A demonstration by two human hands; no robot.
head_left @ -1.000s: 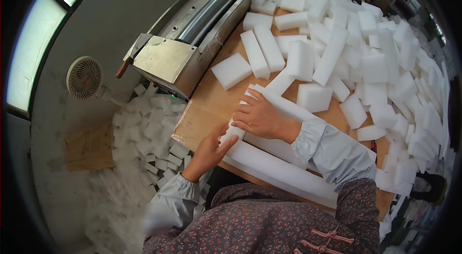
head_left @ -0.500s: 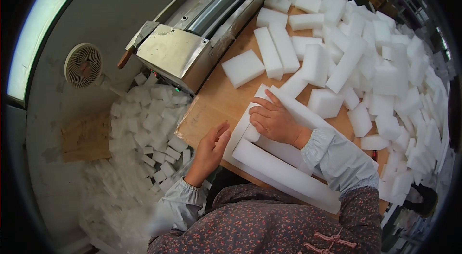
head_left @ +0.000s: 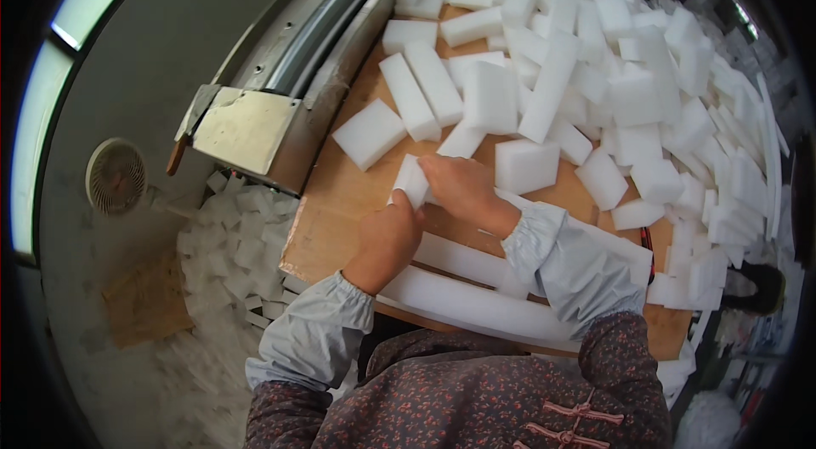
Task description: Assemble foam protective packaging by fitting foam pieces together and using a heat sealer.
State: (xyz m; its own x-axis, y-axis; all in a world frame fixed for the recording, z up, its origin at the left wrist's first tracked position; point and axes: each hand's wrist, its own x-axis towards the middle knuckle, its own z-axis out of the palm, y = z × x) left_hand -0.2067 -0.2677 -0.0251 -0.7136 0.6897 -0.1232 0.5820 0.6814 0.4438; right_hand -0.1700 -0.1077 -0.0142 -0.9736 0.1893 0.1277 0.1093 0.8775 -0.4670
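Between my two hands is a white foam piece (head_left: 409,180), held above the wooden table near its left side. My left hand (head_left: 391,236) is closed on its near end, with the thumb pressed on top. On its right side, the fingers of my right hand (head_left: 463,190) are wrapped round it and hide part of it. Below my hands, a long white foam strip (head_left: 480,308) lies along the table's front edge. A second long strip (head_left: 466,263) lies just behind it, partly under my right forearm.
Many white foam blocks (head_left: 633,96) are heaped across the back and right of the wooden table (head_left: 327,228). A metal machine with a roller (head_left: 255,122) borders the table's left side. Small foam offcuts (head_left: 238,245) lie below on the left, near a round fan (head_left: 116,177).
My left hand has come up from beside the foam frame and closed on a foam piece. My right hand has lifted off the strips and grips it too. The view has shifted.
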